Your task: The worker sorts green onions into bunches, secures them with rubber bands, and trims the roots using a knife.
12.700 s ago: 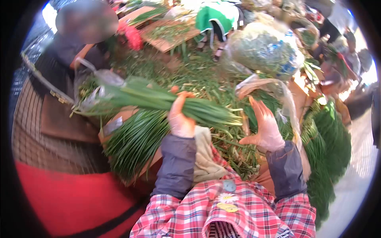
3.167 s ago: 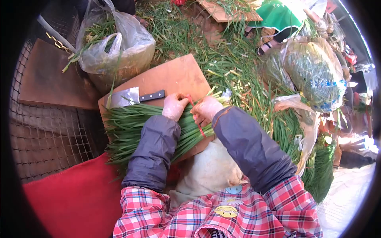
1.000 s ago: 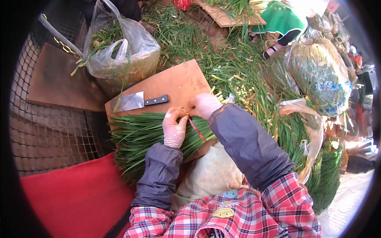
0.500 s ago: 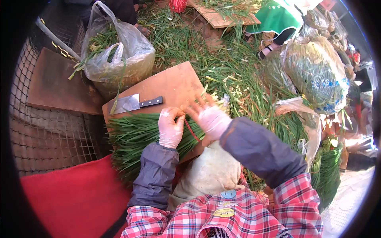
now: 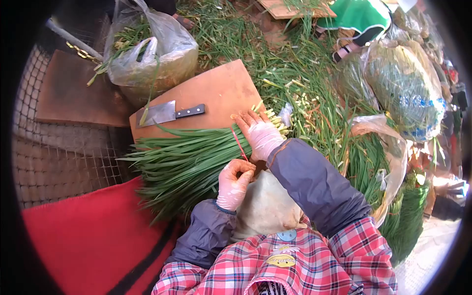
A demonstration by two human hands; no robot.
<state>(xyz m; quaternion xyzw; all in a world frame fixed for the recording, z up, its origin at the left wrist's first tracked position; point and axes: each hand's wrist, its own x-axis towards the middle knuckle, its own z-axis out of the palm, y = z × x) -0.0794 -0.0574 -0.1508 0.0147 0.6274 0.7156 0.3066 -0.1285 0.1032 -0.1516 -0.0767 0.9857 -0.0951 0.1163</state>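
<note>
Greens (image 5: 179,155) lie in a thick bundle across the wooden board (image 5: 211,86), leaf tips spilling past its left edge, stem ends to the right. The right hand (image 5: 260,132) rests on the bundle by those stem ends, fingers extended, apparently to steady it. A red tie (image 5: 239,141) crosses the bundle just beside them, presumably gathering the stems. The left hand (image 5: 235,181) is curled near the tie's lower end, thumb against forefinger; whether it pinches the strand I cannot tell. The knife (image 5: 164,113) lies flat behind the bundle, probably parked there away from the fingers. Letters on the yellow patch (image 5: 280,260) and blue print on the stuffed bag (image 5: 405,91) are illegible.
</note>
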